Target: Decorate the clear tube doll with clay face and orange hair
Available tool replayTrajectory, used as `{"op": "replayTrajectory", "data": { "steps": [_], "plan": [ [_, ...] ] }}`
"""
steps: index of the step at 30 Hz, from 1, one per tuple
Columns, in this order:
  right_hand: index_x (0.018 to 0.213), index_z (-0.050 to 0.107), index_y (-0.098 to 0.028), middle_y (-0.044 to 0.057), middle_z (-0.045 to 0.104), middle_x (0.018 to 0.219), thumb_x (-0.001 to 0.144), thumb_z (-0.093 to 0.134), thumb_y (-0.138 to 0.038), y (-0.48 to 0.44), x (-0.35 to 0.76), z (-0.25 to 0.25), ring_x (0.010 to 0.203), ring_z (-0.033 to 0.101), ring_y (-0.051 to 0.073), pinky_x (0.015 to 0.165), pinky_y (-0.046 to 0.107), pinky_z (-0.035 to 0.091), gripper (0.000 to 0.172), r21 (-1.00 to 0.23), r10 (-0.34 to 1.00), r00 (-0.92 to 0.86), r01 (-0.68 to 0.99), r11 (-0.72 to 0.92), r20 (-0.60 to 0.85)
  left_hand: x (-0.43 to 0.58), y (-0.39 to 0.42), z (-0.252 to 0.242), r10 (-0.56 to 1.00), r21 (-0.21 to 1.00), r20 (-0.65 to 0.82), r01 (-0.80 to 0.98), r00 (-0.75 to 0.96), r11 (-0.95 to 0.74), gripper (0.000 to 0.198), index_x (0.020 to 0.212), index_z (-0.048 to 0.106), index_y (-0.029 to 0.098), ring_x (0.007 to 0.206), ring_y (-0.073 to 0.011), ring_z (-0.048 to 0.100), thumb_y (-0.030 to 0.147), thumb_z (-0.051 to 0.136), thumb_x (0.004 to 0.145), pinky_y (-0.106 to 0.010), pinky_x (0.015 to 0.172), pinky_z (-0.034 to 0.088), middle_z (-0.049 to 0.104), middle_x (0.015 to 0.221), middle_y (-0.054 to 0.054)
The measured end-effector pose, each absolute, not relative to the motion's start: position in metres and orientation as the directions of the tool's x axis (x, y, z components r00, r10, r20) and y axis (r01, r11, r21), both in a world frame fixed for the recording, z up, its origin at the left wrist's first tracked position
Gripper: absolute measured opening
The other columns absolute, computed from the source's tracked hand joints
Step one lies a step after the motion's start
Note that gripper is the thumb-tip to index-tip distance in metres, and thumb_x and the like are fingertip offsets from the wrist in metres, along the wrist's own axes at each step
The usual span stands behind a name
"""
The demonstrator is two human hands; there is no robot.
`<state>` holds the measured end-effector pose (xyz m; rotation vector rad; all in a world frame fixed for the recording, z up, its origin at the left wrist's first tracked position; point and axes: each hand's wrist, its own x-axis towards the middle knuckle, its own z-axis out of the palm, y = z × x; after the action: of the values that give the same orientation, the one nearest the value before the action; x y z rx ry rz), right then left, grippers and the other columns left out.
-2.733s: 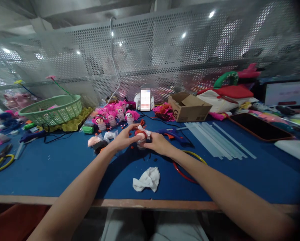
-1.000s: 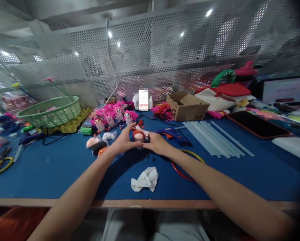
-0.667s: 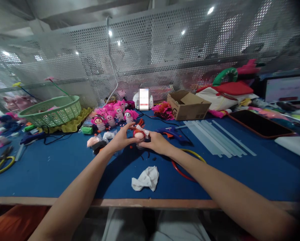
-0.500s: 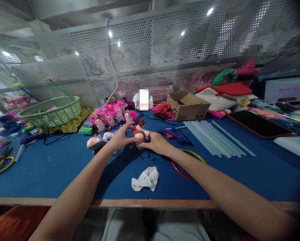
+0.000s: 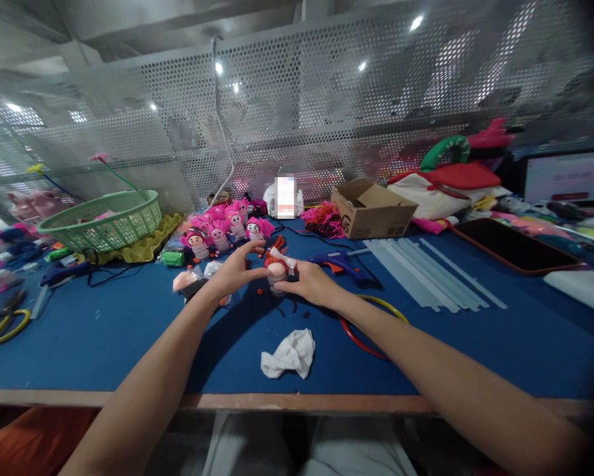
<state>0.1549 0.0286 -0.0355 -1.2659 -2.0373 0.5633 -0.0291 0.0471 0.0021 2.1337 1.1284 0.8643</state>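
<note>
Supporting table [image 5: 103, 324]: smooth, blue, wood-edged, under the cardboard box [image 5: 376, 219].
Cardboard box: angular, open-topped.
Right hand [image 5: 313, 283]: grasping the doll [image 5: 278, 270].
Left hand [image 5: 233, 270]: C-shaped, thumb at the doll; grip unclear.
Tissue [image 5: 292, 354]: crumpled, before the box, leftward.
Doll: round-headed, before the box, leftward.

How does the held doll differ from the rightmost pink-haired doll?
The held doll has a reddish top, the pink doll bright pink hair. The held doll's face looks blank; the pink doll's has dark features. The held doll is gripped; the pink doll stands unheld. Both have round heads.
</note>
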Motion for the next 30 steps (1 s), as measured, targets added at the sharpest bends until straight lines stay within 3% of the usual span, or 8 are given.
{"op": "replayTrajectory", "data": {
  "steps": [8,13,30],
  "plan": [
    [0.105,0.059,-0.017,0.004,0.067,0.082,0.065,0.064,-0.032,0.028,0.154,-0.035,0.072,0.059,0.02,0.062,0.025,0.041,0.043,-0.645,0.917,-0.281,0.651,0.4,0.284,-0.01,0.042,-0.011,0.826,0.679,0.403,0.477,0.393,-0.558,0.073,0.125,0.035,0.013,0.115,-0.0248,0.042,0.03,0.068,0.062,-0.037,0.096,0.033,0.045,0.124,-0.014],
    [0.102,0.061,-0.021,0.002,0.068,0.086,0.064,0.065,-0.025,0.03,0.154,-0.036,0.077,0.06,0.02,0.067,0.025,0.042,0.038,-0.663,0.897,-0.293,0.605,0.441,0.33,0.0,0.043,-0.024,0.82,0.653,0.46,0.496,0.34,-0.572,0.066,0.123,0.036,0.015,0.115,-0.025,0.041,0.024,0.062,0.063,-0.039,0.098,0.03,0.044,0.124,-0.012],
    [0.104,0.059,-0.017,0.006,0.067,0.089,0.067,0.062,-0.031,0.031,0.155,-0.037,0.082,0.061,0.023,0.069,0.028,0.043,0.04,-0.646,0.898,-0.317,0.624,0.439,0.304,0.0,0.039,-0.021,0.836,0.675,0.417,0.494,0.357,-0.548,0.06,0.123,0.035,0.011,0.111,-0.0251,0.045,0.029,0.056,0.07,-0.039,0.095,0.033,0.047,0.12,-0.014]
  ]
}}
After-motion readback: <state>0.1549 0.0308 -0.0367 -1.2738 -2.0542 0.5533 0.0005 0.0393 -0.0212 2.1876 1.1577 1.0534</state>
